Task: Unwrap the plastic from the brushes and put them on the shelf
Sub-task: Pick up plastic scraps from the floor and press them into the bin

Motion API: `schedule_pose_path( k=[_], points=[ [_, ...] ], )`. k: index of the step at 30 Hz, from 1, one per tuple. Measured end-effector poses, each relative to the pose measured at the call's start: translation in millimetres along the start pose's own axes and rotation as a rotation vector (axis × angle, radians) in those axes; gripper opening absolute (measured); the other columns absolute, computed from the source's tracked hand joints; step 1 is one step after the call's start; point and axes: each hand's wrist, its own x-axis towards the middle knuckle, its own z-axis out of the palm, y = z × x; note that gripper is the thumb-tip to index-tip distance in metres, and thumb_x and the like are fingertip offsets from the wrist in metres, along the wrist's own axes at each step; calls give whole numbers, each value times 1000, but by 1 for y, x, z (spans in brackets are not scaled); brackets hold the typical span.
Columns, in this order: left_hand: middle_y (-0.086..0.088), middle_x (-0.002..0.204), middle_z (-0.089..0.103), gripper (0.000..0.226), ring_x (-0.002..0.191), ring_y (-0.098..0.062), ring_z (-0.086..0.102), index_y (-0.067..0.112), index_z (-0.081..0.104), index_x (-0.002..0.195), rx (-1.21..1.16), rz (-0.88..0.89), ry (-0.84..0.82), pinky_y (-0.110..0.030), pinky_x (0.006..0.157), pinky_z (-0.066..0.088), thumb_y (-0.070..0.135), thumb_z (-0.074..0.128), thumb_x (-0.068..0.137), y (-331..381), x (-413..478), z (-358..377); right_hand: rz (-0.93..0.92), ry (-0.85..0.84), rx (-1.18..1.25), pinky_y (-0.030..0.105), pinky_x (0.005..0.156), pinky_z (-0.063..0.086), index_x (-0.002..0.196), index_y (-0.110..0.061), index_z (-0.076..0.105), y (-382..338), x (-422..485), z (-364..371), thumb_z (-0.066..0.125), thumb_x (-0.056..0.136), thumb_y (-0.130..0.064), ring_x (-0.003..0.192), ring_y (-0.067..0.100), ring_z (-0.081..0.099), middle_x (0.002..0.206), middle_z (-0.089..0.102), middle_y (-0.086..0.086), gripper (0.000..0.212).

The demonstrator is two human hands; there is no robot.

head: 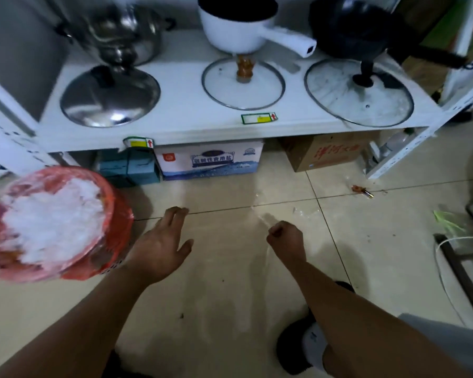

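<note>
Here, left fingers (175,215) spread, empty; right fingers (275,232) pinch clear plastic (265,218) trailing forward.

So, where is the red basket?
In the head view the red basket is at the left, just left of the left hand, below the left end of the shelf.

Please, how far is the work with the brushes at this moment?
Done, it seems: crumpled plastic fills the red basket, so some unwrapping looks finished. In hand: the right hand seems to pinch a clear plastic strip; the left hand is open and holds nothing. Left: no brush is in view, and the shelf shows only pots and lids, so I cannot tell how many remain.
</note>
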Motion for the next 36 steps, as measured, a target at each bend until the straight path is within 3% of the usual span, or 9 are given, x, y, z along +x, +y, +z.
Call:
schedule_pose_path(
  k=[4,7,10,13,17,21,25,29,36],
  points=[
    [-17,153,33,75,134,-40,46,11,21,156,-23,-254,169,-56,102,50,32,60,95,-18,-65,-59,-186,2,-12,8,62,36,82,-9,71,-98,-26,17,73,75,-2,75,12,59,79,70,1,10],
    [-18,156,29,81,134,-45,45,9,20,157,-16,-290,223,-58,99,50,40,52,89,-52,-121,-91,-335,-63,56,17,71,40,82,-11,69,-171,-59,48,72,78,1,79,16,62,85,71,6,13],
    [-17,164,19,87,146,-42,35,11,15,160,-11,-296,283,-54,105,48,44,49,87,-85,-162,-112,-446,-162,103,19,69,44,83,-18,65,-236,-97,92,72,83,-2,74,11,61,82,67,-1,17],
    [-15,169,8,89,154,-37,21,9,8,162,-100,-402,358,-49,113,40,28,63,94,-106,-181,-120,-557,-237,103,23,63,44,80,-16,66,-285,-130,140,74,81,-5,70,13,61,77,67,0,13],
    [-14,164,12,93,145,-43,33,11,5,161,-180,-532,341,-55,109,44,24,65,92,-138,-196,-114,-661,-332,51,28,68,52,88,-17,69,-327,-166,200,72,83,-11,79,18,66,87,72,1,8],
    [-10,162,14,90,139,-41,40,15,10,158,-203,-604,294,-55,103,48,22,67,89,-166,-199,-110,-751,-387,27,14,60,40,90,-11,68,-355,-186,243,69,89,-6,76,13,62,86,69,-2,5],
    [-13,161,14,89,140,-42,37,11,8,160,-216,-633,284,-54,106,44,21,64,91,-185,-191,-114,-757,-509,-81,22,69,46,105,-11,72,-360,-187,277,71,90,-6,89,18,68,96,72,3,16],
    [-14,161,15,91,140,-43,37,10,6,160,-216,-631,260,-56,105,45,20,64,91,-193,-184,-115,-594,-674,-219,33,91,57,130,-8,66,-346,-183,291,74,89,-8,109,24,67,122,71,11,41],
    [-16,164,13,97,139,-46,39,13,1,161,-205,-604,199,-57,106,45,26,66,90,-178,-175,-110,-597,-571,-78,33,96,57,120,-9,73,-317,-180,263,61,87,2,104,18,70,110,75,5,36]
  ],
)
